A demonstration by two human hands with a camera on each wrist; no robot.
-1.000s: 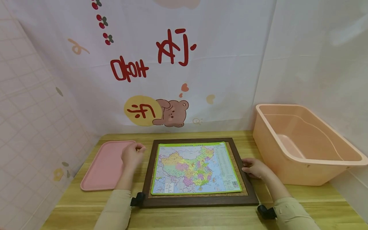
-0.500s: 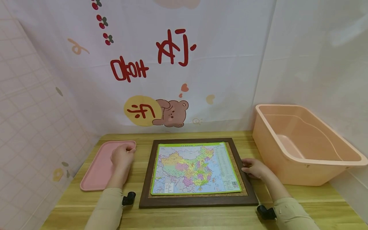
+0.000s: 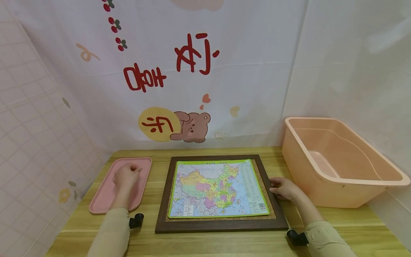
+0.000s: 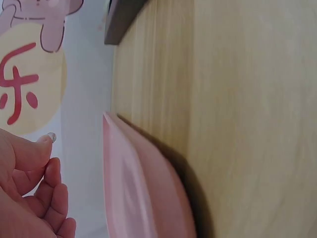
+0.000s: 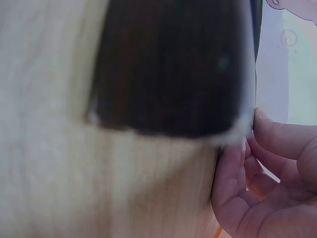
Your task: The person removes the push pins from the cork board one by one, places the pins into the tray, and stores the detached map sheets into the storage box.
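the left hand [image 3: 126,175] hovers over the pink tray [image 3: 106,196] at the left of the wooden worktop [image 3: 205,242], fingers loosely curled, apparently pinching something tiny; what it is cannot be told. the right hand [image 3: 284,188] rests curled against the right edge of the dark frame [image 3: 221,224], likely steadying the map puzzle [image 3: 216,187]. an empty peach tub [image 3: 340,160] sits at the right.
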